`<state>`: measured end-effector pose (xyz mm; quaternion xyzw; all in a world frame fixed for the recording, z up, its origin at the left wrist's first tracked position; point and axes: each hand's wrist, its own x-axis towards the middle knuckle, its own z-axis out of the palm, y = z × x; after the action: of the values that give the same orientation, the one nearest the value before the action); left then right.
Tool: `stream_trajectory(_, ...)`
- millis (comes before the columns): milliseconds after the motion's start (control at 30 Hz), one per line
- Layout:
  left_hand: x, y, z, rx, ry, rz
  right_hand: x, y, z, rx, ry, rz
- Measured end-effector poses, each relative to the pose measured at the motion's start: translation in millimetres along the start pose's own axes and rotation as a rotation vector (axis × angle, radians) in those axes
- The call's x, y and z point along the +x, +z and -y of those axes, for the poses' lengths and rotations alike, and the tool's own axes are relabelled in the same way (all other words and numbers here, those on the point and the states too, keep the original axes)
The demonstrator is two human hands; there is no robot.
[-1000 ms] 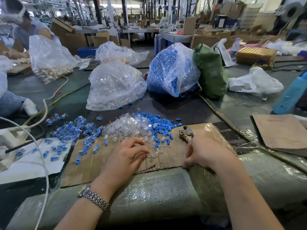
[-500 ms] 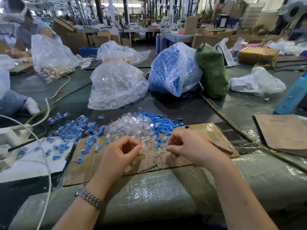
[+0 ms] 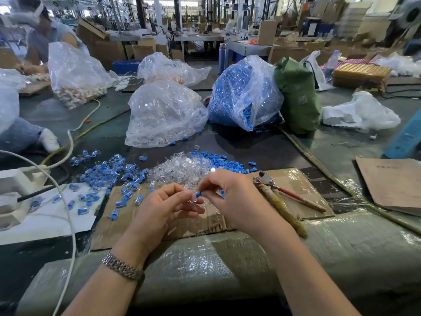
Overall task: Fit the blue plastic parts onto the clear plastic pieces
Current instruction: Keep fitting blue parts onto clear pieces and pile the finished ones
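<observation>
Left hand (image 3: 164,208) pinching clear piece (image 3: 193,200); right hand (image 3: 237,197) pinching blue part (image 3: 198,194), touching its top. Fitting step underway; next move likely calling for aligning, pressing home. Behind: clear bag (image 3: 164,115) holding clear pieces; blue-filled bag (image 3: 241,92) holding blue parts, some spilling at mouth.

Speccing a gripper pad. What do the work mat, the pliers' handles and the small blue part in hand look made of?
Work mat: corrugated cardboard, matte brown, torn fluted edge. Pliers: metal head; one handle red-coated, the other seemingly wrapped in frayed tan fibre. Blue part, pinched by right hand: opaque, likely moulded plastic.
</observation>
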<state>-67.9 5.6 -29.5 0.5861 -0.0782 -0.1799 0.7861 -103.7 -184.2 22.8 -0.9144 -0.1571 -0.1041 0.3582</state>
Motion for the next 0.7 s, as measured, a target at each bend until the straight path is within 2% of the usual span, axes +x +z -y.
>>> stream_trajectory(200, -4, 4, -5, 0.034, -0.005, 0.065, 1, 2, 6, -0.112, -0.045, 0.039)
stream_trajectory(333, -6, 1, -8, 0.025, -0.013, 0.142, -1, -2, 5, -0.059, -0.053, 0.005)
stream_trajectory(567, -6, -1, -6, 0.070, 0.032, 0.111, -8, 1, -3, 0.045, -0.002, -0.018)
stream_trajectory(700, -6, -3, -5, 0.070, 0.021, 0.126, -11, 0, -3, 0.011, 0.004, 0.005)
